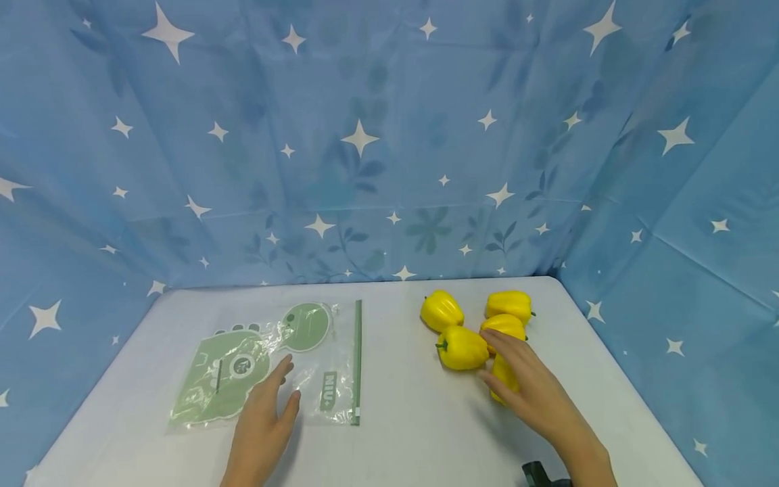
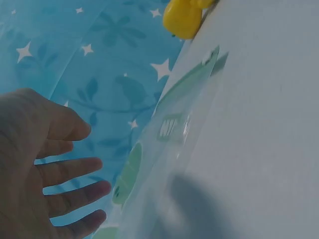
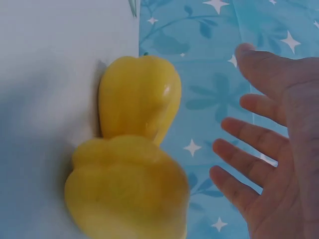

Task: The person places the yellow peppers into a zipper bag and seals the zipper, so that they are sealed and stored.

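A clear zip bag (image 1: 304, 399) printed with green cartoon shapes lies flat on the white table, its green zip edge (image 1: 357, 365) towards the middle. My left hand (image 1: 263, 421) hovers over the bag's near side, fingers loosely extended and holding nothing. To the right sit several yellow bell peppers in a cluster, among them a front one (image 1: 462, 348) with a green stem and a back one (image 1: 441, 311). My right hand (image 1: 538, 392) is above the cluster's near right side, partly hiding a pepper (image 1: 504, 375). In the right wrist view its fingers are spread, apart from a large pepper (image 3: 127, 189).
The white table (image 1: 395, 446) has its back edge against a blue curtain (image 1: 389, 169) with white stars, which also hangs along both sides. A small black object (image 1: 537, 472) shows beside my right wrist at the bottom of the head view.
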